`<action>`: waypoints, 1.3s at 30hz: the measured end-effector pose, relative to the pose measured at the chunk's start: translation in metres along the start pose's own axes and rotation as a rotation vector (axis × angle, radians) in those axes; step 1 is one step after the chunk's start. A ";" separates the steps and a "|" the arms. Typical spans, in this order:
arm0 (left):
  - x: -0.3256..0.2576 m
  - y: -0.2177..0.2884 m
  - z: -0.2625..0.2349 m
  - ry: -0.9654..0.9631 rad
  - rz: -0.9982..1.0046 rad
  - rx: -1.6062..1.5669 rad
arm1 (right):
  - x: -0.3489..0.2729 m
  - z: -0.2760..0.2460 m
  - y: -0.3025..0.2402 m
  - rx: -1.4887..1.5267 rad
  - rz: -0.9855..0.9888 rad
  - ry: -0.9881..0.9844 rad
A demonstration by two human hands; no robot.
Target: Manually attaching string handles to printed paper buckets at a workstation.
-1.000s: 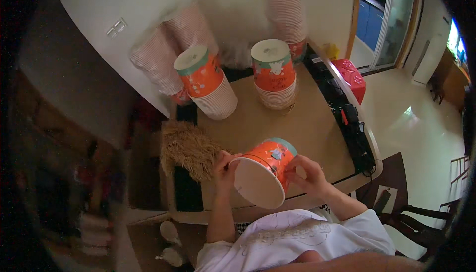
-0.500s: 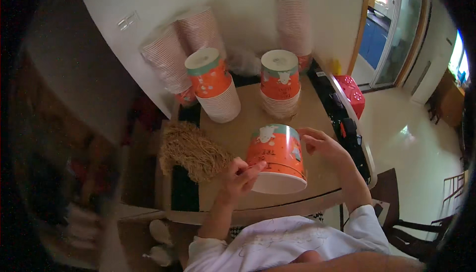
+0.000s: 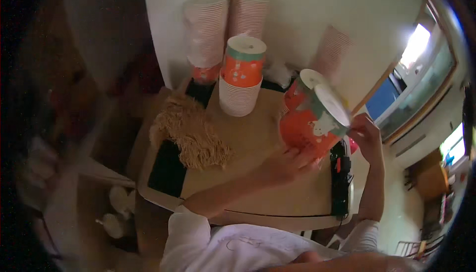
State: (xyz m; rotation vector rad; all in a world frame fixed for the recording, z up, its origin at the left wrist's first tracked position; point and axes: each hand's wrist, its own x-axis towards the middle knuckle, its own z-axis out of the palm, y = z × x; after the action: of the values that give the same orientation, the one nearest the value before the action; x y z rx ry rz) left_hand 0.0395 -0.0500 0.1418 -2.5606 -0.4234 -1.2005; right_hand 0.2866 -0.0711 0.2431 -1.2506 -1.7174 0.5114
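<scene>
A large orange paper tub [image 3: 310,128] with a green band and white printed figures is tilted in the air over the right of the table, its white base up and to the right. My left hand [image 3: 290,165], somewhat blurred, is closed on its lower side near the mouth. At the base edge, my right hand [image 3: 366,132] pinches with thumb and fingers. Behind the held tub, a stack of like tubs [image 3: 295,93] is mostly hidden. Another upside-down stack [image 3: 242,76] stands at mid-table, left of it.
A bundle of tan strings [image 3: 191,133] lies on the table's left. Tall stacks of wrapped pale tubs [image 3: 206,34] stand against the wall, with another wrapped stack [image 3: 333,51] to the right. A black device [image 3: 341,165] sits along the table's right edge.
The held tub has moved right and up, its base now tipped toward the upper right. Both hands have moved right with it; my right hand now meets its base edge. The view has turned.
</scene>
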 end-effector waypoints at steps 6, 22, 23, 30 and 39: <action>0.017 -0.014 0.044 0.109 -0.102 -0.105 | 0.028 -0.003 -0.018 -0.659 -0.395 0.071; 0.050 -0.043 0.149 0.007 -0.283 -0.069 | 0.113 -0.019 0.049 -0.774 -0.426 -0.002; 0.051 -0.045 0.151 0.011 -0.287 -0.068 | 0.116 -0.020 0.049 -0.777 -0.429 -0.005; 0.057 -0.049 0.184 0.030 -0.326 -0.143 | 0.132 -0.026 0.059 -0.792 -0.347 -0.066; 0.055 -0.050 0.205 -0.001 -0.292 -0.200 | 0.132 -0.042 0.098 -0.806 -0.360 -0.146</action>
State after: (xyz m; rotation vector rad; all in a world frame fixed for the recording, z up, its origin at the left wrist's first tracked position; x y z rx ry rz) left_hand 0.1970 0.0795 0.0655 -2.7379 -0.7325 -1.4029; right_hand 0.3652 0.0795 0.2469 -1.3978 -2.3186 -0.3590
